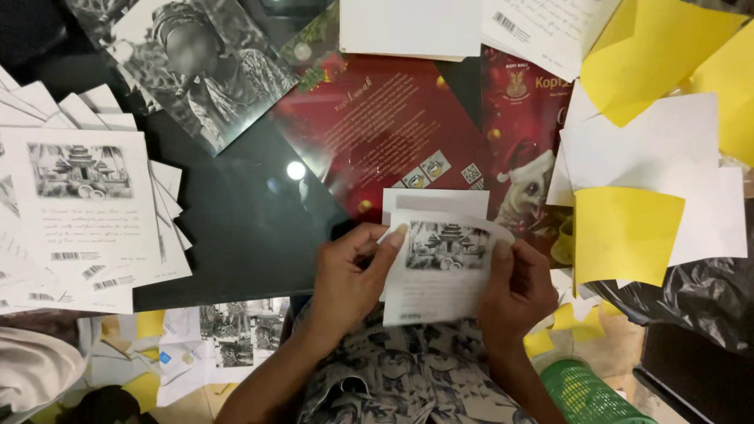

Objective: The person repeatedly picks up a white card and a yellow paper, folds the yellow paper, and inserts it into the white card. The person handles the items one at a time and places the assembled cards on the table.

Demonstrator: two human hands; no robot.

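Head view: printed card (436, 271) pinched between both hands' fingers (393, 239).

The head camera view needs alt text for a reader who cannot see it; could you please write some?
Seen from above, a person's left hand and right hand hold a white printed sheet with a black-and-white temple picture over a dark glass table. A stack of matching sheets lies at left, red printed cards ahead, yellow and white papers at right.

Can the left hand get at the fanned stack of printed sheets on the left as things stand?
Probably yes. The fanned stack lies open on the dark table with nothing between, but the left hand and right hand both grip a printed sheet, so it must let go first.
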